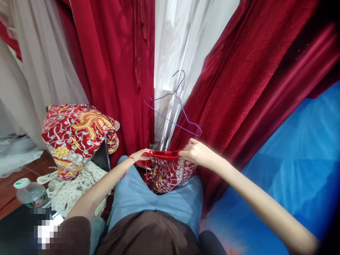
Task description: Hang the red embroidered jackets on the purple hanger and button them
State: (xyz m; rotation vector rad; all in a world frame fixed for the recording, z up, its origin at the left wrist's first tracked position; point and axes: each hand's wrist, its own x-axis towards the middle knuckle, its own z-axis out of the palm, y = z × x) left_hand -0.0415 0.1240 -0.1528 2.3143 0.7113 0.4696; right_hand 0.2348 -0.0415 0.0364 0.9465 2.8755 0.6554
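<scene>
The red embroidered cloth garment (172, 175) at six o'clock carries silver scrolls and some gold below a plain bright-red band (166, 154). The draped red embroidered fabric (75, 140) at nine shows silver vines and gold blossoms. The triangular wire hanger (175, 93) at twelve is purple; the crumpled cloth (67, 198) at eight, off-white with dark dots; the smooth fabric (292, 184) at four, vivid blue.

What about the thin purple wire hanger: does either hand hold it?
No, the purple hanger is apart from the left hand and right hand, which both hold the red, silver-embroidered cloth.
</scene>
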